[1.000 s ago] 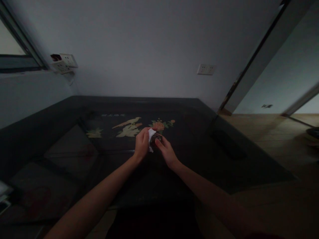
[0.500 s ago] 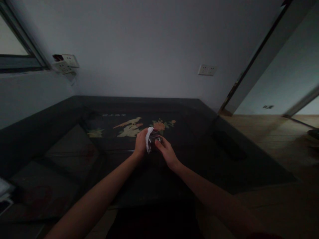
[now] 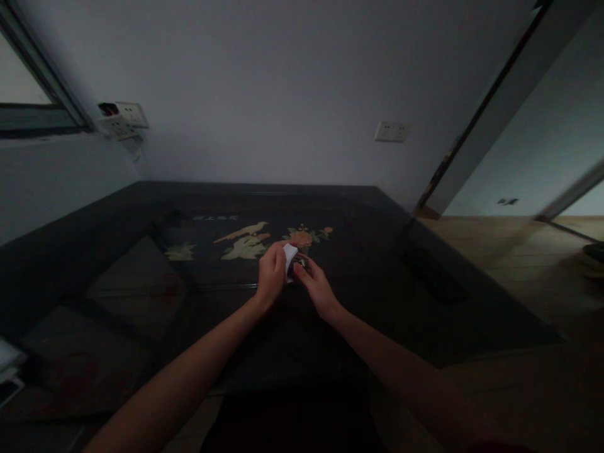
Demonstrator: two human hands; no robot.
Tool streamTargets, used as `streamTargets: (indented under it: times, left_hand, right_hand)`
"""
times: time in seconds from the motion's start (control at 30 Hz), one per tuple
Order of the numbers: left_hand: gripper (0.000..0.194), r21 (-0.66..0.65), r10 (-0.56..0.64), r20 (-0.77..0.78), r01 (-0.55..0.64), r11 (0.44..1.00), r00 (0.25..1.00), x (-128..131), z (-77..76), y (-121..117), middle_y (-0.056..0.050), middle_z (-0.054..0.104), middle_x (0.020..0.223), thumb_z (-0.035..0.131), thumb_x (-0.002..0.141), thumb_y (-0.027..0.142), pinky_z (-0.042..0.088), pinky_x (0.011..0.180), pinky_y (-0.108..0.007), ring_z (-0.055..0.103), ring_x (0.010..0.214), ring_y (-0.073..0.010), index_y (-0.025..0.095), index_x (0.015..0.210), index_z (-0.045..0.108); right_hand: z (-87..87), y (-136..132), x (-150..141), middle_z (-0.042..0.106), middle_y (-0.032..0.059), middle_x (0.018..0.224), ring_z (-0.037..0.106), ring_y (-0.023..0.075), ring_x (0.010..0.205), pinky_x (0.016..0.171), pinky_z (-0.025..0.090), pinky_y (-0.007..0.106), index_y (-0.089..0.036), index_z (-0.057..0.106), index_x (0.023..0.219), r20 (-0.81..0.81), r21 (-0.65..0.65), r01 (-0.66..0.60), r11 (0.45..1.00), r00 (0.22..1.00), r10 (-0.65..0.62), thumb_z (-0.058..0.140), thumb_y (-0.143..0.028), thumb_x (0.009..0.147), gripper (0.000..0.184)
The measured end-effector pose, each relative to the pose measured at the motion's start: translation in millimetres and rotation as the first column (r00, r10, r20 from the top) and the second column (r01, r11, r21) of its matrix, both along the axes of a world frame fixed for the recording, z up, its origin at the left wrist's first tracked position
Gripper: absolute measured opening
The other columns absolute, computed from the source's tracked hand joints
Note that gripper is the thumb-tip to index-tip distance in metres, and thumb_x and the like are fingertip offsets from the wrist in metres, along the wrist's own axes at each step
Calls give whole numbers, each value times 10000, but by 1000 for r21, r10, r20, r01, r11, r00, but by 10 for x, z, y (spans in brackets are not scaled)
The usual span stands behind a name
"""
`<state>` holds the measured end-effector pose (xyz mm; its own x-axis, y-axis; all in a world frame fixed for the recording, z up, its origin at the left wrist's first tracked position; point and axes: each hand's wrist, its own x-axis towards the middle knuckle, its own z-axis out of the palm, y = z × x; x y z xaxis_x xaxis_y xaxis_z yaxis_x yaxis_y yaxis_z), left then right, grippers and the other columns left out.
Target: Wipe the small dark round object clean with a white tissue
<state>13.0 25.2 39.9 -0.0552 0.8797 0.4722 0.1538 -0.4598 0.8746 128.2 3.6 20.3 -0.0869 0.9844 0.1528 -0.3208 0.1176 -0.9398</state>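
My left hand (image 3: 272,270) is closed around a crumpled white tissue (image 3: 289,253), pressing it to the side of a small dark, shiny object (image 3: 298,262). That object sits in the curled fingers of my right hand (image 3: 318,286), the thumb lying along its near side. Its kind cannot be made out, since the fingers and tissue cover most of it and the light is dim. Both hands are together over the middle of a dark glossy table (image 3: 292,352), just in front of a bird picture (image 3: 245,242) and a flower picture (image 3: 302,236) on its surface.
A long dark object (image 3: 434,277) lies on the table's right side. Something white (image 3: 10,371) shows at the left edge. Behind the table is a wall with a double socket (image 3: 392,131) and a socket with a plugged-in adapter (image 3: 120,123). Wooden floor (image 3: 495,251) runs along the right.
My left hand has turned and shifted slightly right, gathering the tissue into a smaller fold that covers the dark object's left side. My right hand keeps its place.
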Motion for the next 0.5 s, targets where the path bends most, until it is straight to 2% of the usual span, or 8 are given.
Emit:
streamTargets:
  times: [0.1, 0.2, 0.27, 0.37, 0.5]
  left_hand:
    - [335, 173, 28, -239, 14, 985, 971, -18, -4, -4, -96, 689, 1055, 368, 914, 297, 426, 951, -370, 600, 1036, -228, 185, 982, 677]
    - [332, 215, 15, -294, 51, 975, 956, -36, 6, 13, -103, 695, 1059, 377, 909, 290, 412, 980, -383, 598, 1061, -234, 191, 957, 690]
    - [334, 160, -20, -207, 54, 986, 978, -43, 15, 32, -100, 704, 1034, 393, 898, 321, 429, 955, -380, 609, 1030, -238, 187, 927, 698]
    - [352, -41, -88, 47, 90, 995, 995, -41, 14, 81, -82, 720, 951, 417, 864, 370, 476, 869, -354, 632, 928, -230, 169, 891, 705]
    - [332, -284, -124, 374, 241, 928, 919, -9, -15, 167, -66, 724, 870, 472, 783, 367, 509, 766, -316, 654, 853, -221, 156, 881, 709]
  right_hand:
    - [-23, 8, -5, 684, 38, 1084, 615, 220, 1026, 969, 443, 364, -229, 647, 1089, 30, 6, 20, 1000, 999, -20, 717, -447, 728, 428]
    - [-53, 15, -20, 679, 46, 1090, 617, 219, 1021, 961, 447, 364, -222, 645, 1084, 7, -13, 0, 1000, 1000, 0, 703, -453, 739, 419]
    - [-64, 16, -24, 682, 48, 1084, 619, 223, 1020, 950, 456, 368, -222, 642, 1082, -13, -24, -13, 1000, 1000, 12, 703, -464, 736, 427]
    - [-54, 10, -10, 681, 49, 1098, 616, 228, 1039, 961, 454, 376, -224, 637, 1094, -10, -27, 16, 1000, 1000, -16, 720, -456, 722, 447]
    - [-19, 4, 11, 670, 43, 1148, 603, 231, 1088, 991, 440, 383, -243, 625, 1120, -11, -4, 40, 999, 999, -40, 734, -434, 715, 461]
